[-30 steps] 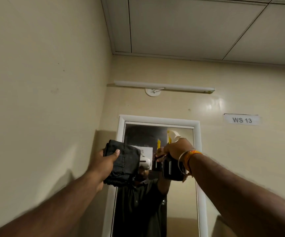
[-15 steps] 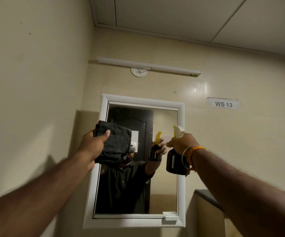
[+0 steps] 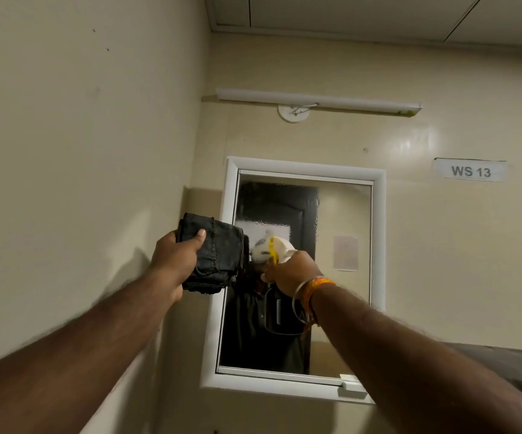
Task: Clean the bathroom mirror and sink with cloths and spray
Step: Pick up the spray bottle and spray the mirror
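A white-framed mirror [image 3: 344, 214] hangs on the beige wall ahead, with wet droplets across its upper glass. My left hand [image 3: 175, 261] grips a folded dark cloth [image 3: 219, 252], held up just left of the mirror frame. My right hand [image 3: 291, 270] holds a dark spray bottle [image 3: 280, 314] with a white and yellow trigger head [image 3: 272, 249], its nozzle pointed at the glass. The sink is out of view.
A side wall [image 3: 81, 151] stands close on the left. A tube light [image 3: 316, 100] is mounted above the mirror and a "WS 13" label [image 3: 471, 171] sits to its right. A dark ledge [image 3: 510, 361] juts out at lower right.
My view has shifted left, putting the mirror right of centre. My right hand has moved the spray bottle left and up, in front of the mirror's middle. Droplets now show on the upper glass.
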